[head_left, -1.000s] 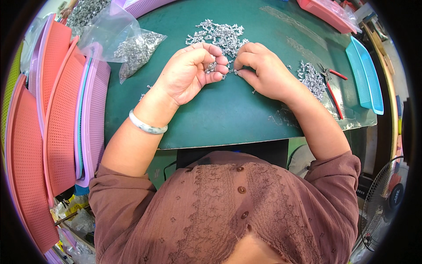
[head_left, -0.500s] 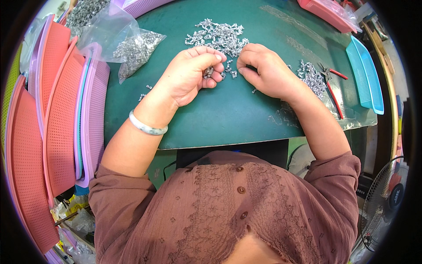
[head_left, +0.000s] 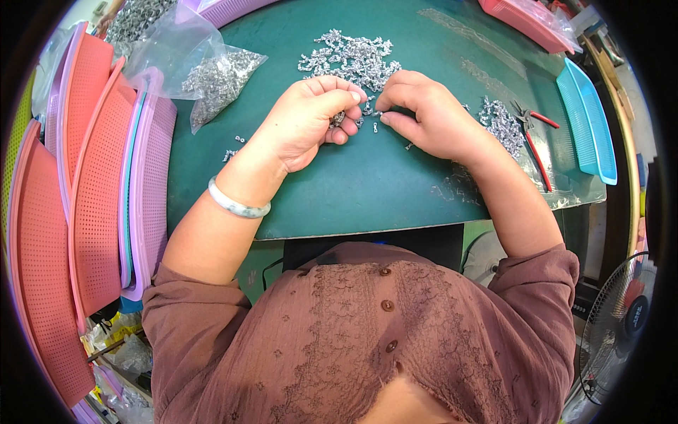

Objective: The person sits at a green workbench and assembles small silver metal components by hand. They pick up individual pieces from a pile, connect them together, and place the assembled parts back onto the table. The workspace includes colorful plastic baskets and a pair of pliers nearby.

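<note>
Small silvery metal parts lie in a loose pile (head_left: 357, 56) on the green tabletop (head_left: 332, 194), just beyond my hands. My left hand (head_left: 314, 116) is curled, palm partly turned up, around several of these metal parts (head_left: 337, 119); its thumb presses toward the fingertips. To its right, my right hand (head_left: 420, 113) is pinched, thumb and index finger closed on a small metal part (head_left: 379, 113) that barely shows at the tips. A few loose parts lie between the two hands, one of them a small metal piece (head_left: 376, 128) below the right fingertips.
Another heap of metal parts (head_left: 501, 126) sits at the right, beside red-handled pliers (head_left: 538, 159). A blue basket (head_left: 586, 120) stands along the right edge. At the left are a clear bag of parts (head_left: 219, 81) and stacked red and purple baskets (head_left: 99, 205). A fan (head_left: 621, 318) stands lower right.
The right thumb and index finger have shifted slightly, and a small metal part now shows at their tips. Another piece now shows on the table below them. The left hand stays almost in place.
</note>
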Tool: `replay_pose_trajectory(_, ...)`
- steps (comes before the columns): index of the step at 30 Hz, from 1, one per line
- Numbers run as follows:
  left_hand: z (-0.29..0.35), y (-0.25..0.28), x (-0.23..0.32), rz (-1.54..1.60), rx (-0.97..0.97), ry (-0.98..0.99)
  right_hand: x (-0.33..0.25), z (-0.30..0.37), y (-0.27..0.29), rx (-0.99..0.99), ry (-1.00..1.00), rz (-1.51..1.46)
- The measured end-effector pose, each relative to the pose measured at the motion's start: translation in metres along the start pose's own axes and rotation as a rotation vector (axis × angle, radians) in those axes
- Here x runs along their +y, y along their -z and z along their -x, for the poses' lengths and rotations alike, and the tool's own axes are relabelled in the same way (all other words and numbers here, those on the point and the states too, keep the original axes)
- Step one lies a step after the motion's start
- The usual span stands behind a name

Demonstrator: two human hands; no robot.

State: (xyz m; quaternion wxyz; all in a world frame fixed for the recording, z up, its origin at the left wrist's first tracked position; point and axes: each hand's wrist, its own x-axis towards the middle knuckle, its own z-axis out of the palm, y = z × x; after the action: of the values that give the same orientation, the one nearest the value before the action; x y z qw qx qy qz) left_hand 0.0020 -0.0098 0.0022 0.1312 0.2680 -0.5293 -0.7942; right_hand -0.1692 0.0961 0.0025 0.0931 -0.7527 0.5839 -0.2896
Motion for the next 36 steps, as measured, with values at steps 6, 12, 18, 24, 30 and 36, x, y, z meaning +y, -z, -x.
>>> replay_pose_trajectory(6,0.004,-0.006,0.002,-0.08,-0.012,0.023,-0.005,0.0,0.008,0.016,-0.101,-0.328)
replay_pose_trajectory(12,0.005,-0.009,0.0,-0.128,-0.044,0.045,-0.007,-0.001,0.003,0.015,-0.114,-0.391)
replay_pose_trajectory(18,0.004,-0.011,0.0,-0.216,-0.011,0.034,-0.011,-0.002,-0.001,0.093,-0.026,-0.272)
replay_pose_trajectory(24,0.004,-0.014,-0.004,-0.42,0.019,-0.075,-0.01,0.0,-0.008,0.094,-0.149,-0.435)
replay_pose_trajectory(30,0.003,-0.014,-0.007,-0.472,0.044,-0.104,-0.01,0.0,-0.011,0.109,-0.195,-0.447)
replay_pose_trajectory(36,0.005,-0.016,-0.001,-0.265,0.08,0.024,-0.019,-0.004,-0.011,0.254,0.043,-0.123)
